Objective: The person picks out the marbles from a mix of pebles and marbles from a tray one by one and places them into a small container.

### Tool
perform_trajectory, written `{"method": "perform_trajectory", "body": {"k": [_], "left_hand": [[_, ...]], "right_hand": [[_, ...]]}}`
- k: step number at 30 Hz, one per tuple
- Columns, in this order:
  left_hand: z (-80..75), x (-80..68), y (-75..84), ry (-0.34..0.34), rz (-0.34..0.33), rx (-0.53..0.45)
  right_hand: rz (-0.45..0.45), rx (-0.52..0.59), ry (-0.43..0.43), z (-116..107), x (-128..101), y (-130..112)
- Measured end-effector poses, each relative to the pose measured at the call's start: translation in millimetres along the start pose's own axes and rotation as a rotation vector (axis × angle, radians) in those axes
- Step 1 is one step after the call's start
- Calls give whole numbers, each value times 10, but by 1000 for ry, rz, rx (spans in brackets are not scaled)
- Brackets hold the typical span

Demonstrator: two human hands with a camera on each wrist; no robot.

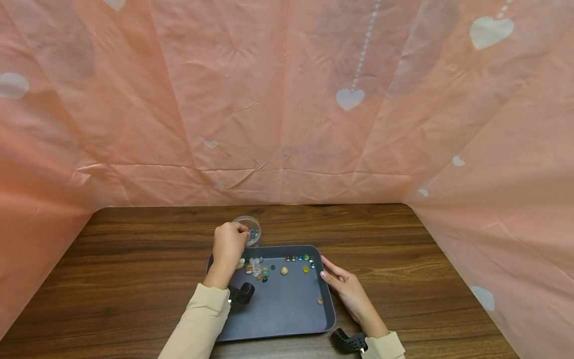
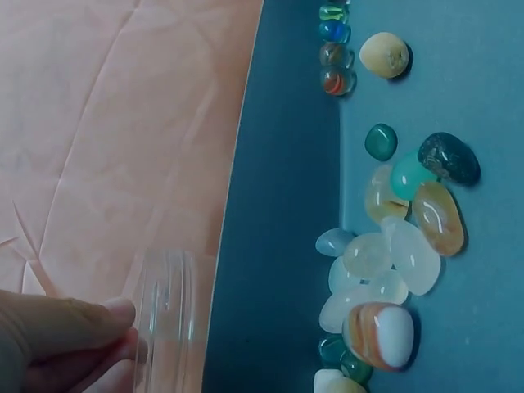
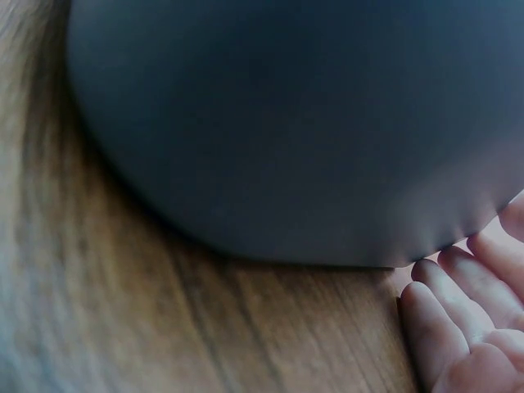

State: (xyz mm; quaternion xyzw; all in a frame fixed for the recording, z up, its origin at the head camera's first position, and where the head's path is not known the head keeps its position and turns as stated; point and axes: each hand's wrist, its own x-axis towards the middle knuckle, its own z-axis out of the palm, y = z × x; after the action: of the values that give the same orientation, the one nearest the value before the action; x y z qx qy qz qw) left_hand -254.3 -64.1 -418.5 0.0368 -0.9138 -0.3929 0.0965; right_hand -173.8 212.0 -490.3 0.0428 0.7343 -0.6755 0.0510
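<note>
A dark grey tray (image 1: 282, 311) lies on the wooden table. On its far left lies a heap of polished stones (image 1: 254, 268), pale, orange and green (image 2: 393, 254). A short row of glass marbles (image 1: 299, 258) lines the far wall (image 2: 334, 49). Just beyond the tray stands a small clear round dish (image 1: 252, 230) with a few marbles in it. My left hand (image 1: 229, 245) has curled fingers (image 2: 74, 332) that pinch the dish's wall (image 2: 168, 319). My right hand (image 1: 345, 289) lies flat, its straight fingers (image 3: 458, 327) against the tray's right side (image 3: 286, 123).
Single stones lie loose in the tray: a tan one (image 1: 284, 270), a yellow one (image 1: 306, 269) and a small one (image 1: 320, 300) by the right wall. Pink sheeting with white hearts (image 1: 287, 99) closes off the back and both sides. Bare tabletop (image 1: 134, 259) flanks the tray.
</note>
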Motion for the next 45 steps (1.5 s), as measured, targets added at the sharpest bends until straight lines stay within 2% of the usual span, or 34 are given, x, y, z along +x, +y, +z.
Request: {"method": "perform_trajectory", "body": {"k": [4, 8, 13, 15, 18, 21, 29, 35, 41, 45], "left_hand": [[-5, -13, 6, 12, -6, -52], [21, -65, 30, 11, -17, -207], [152, -187, 78, -92, -50, -434], [231, -227, 91, -149, -49, -463], [347, -268, 98, -212, -31, -455], [451, -292, 91, -246, 4, -416], [636, -321, 59, -354, 120, -332], [681, -350, 91, -336, 123, -238], [717, -371, 144, -307, 100, -200], [771, -382, 166, -271, 111, -180]], "right_hand": [[2, -6, 8, -4, -8, -6], [5, -6, 10, -15, -21, -10], [7, -9, 8, -27, -17, -10], [7, -11, 9, -27, -13, -9], [9, -14, 11, -22, -14, -7], [8, -16, 12, -15, -20, -5], [1, -27, 16, -6, -16, -9], [3, -28, 16, -10, -16, -5], [6, -40, 16, -23, -8, -12], [6, -37, 12, -27, -16, -14]]}}
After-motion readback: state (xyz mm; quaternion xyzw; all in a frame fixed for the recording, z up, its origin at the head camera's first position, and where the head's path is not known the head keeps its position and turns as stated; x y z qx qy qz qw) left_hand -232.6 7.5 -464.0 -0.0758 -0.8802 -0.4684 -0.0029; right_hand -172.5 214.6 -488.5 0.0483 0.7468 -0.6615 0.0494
